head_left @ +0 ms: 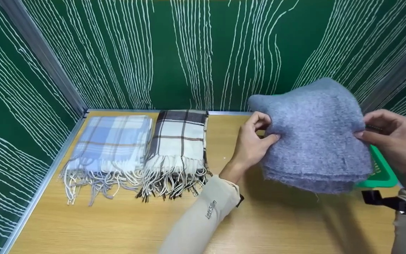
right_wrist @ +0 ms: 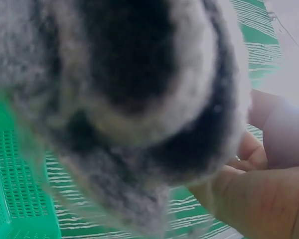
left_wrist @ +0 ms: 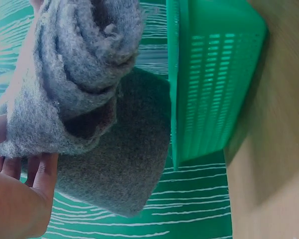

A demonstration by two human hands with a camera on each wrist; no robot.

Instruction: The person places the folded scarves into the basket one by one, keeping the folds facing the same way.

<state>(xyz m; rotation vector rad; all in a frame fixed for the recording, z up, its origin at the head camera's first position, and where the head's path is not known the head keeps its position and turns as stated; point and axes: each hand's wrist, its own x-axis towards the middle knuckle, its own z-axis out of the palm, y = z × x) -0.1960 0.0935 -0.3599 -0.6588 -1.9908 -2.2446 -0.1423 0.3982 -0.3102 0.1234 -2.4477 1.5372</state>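
A folded grey fuzzy scarf (head_left: 315,134) is held up off the table between both hands. My left hand (head_left: 250,144) pinches its left edge between thumb and fingers. At its right edge my right hand (head_left: 400,141) pinches it the same way. In the left wrist view several soft layers of the scarf (left_wrist: 84,59) are folded over each other, with a loose flap hanging beside them. Close to the right wrist camera, the scarf (right_wrist: 139,124) looks blurred. A green plastic basket (left_wrist: 209,84) stands behind and below the scarf, mostly hidden by it in the head view.
Two folded fringed scarves lie side by side on the wooden table (head_left: 118,225): a blue and white plaid one (head_left: 113,141) and a white, dark brown plaid one (head_left: 180,141). Green walls (head_left: 189,53) with white lines enclose the back and sides.
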